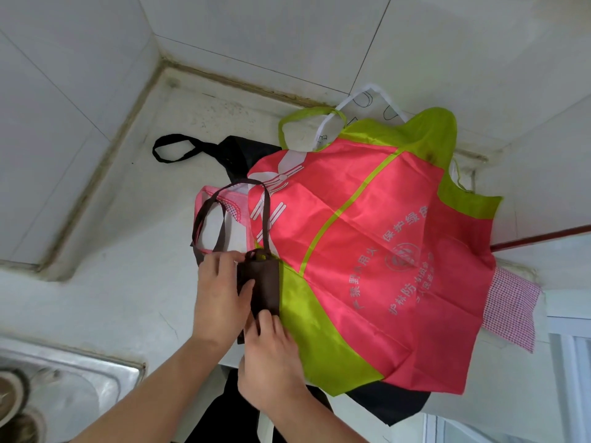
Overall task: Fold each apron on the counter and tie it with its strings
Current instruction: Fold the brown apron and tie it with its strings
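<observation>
Nearest, at the lower left of the frame, the steel rim of a sink (96, 367) shows, with the pale counter (128, 302) running up from it. Both forearms come in from the bottom edge. The right hand (271, 356) sits low centre, its fingers curled and its thumb pressed on the lower end of a small, tightly folded brown apron (263, 282). Just above and to the left, the left hand (220, 292) grips the same bundle from its left side, thumb across the front and fingertips at the top where the brown strap (265, 215) leaves it. That strap loops upward over the cloth behind. The bundle lies at the left edge of a big pink and lime-green apron (367, 251), spread flat across the centre and right of the frame and printed with white characters. From under it a black apron (390, 407) sticks out at the lower right, and a red checked apron (508, 308) hangs off at the right. Farther up, left of centre, a black strap loop (172, 148) lies on the counter, with a white apron (367, 103) at the top against the tiled wall (256, 33).
</observation>
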Motion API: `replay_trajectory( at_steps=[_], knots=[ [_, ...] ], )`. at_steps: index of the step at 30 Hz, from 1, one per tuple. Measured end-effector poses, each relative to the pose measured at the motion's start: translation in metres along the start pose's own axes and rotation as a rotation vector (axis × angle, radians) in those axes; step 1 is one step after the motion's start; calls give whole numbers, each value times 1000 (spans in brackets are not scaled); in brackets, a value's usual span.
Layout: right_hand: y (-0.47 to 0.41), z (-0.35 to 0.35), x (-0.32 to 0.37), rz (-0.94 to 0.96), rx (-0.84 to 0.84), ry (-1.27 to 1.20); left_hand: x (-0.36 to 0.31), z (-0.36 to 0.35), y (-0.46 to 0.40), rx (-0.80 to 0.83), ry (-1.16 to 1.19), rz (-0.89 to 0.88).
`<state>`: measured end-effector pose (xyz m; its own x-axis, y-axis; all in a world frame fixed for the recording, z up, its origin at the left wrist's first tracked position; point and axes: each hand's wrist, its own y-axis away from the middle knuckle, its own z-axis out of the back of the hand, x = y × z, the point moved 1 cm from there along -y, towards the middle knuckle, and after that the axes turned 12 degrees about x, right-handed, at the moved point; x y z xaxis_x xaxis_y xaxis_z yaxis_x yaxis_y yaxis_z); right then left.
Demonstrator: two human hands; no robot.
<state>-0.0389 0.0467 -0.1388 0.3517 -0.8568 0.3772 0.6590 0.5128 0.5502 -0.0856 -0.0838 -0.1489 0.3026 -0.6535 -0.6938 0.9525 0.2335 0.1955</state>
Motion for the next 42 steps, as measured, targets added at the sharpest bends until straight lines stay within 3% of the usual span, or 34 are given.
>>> replay_trajectory(
  at_steps=[5,10,13,16,20,25,27,29,31,33,34,36,39,42],
  knots=[
    [8,9,-2,53,70,-45,32,-4,8,323,-144,-222],
    [1,27,-25,15,-137,-159,44,-3,11,509,-176,-244],
    [-10,28,-39,-18,85,-17,43,0,13,643,-261,-213],
    [-19,33,-40,-22,162,-24,51,1,25,653,-407,-281],
    [-37,55,-38,-205,70,-472,55,-2,40,647,-540,-323],
    [-61,51,-37,-385,104,-456,35,5,36,829,-559,-214],
    [-65,53,-39,-386,118,-507,30,13,35,863,-440,-183],
    [-65,57,-41,-339,120,-589,25,21,34,821,-149,-105],
    [-59,63,-41,-269,104,-698,17,30,33,601,211,32],
    [-48,71,-39,-183,101,-862,6,37,29,337,322,188],
    [-41,76,-39,-142,101,-959,-1,41,27,281,364,253],
    [-23,90,-38,-73,98,-1125,-15,47,21,345,560,355],
    [5,117,-36,20,74,-1273,-44,64,19,643,943,378],
    [30,141,-33,63,20,-1319,-68,81,23,745,1015,268]
  ],
)
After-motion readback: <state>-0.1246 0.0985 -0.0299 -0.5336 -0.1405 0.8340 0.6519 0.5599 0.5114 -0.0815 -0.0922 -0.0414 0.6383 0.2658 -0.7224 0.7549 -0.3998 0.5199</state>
